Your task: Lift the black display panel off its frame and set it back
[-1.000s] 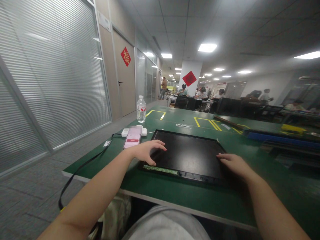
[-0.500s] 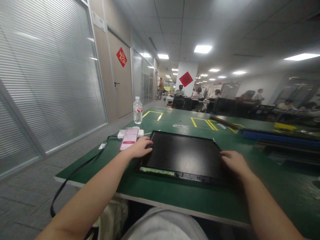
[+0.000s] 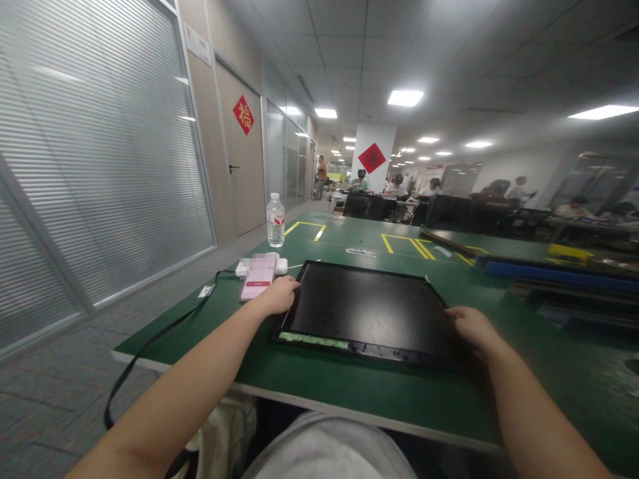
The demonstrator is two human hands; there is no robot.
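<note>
A black flat display panel lies on the green table in front of me, a strip of green circuit board along its near edge. My left hand is curled over the panel's left edge, fingers wrapped on the frame. My right hand rests at the panel's right edge, its fingers bent round the frame.
A phone with a pink screen lies just left of the panel, beside a white adapter with a black cable running off the table. A water bottle stands farther back. Dark panels and a blue strip lie at right. Several people work at distant tables.
My left hand slid from the panel's face to its left edge and closed on it. My right hand moved outward to the right edge. The view shifted slightly.
</note>
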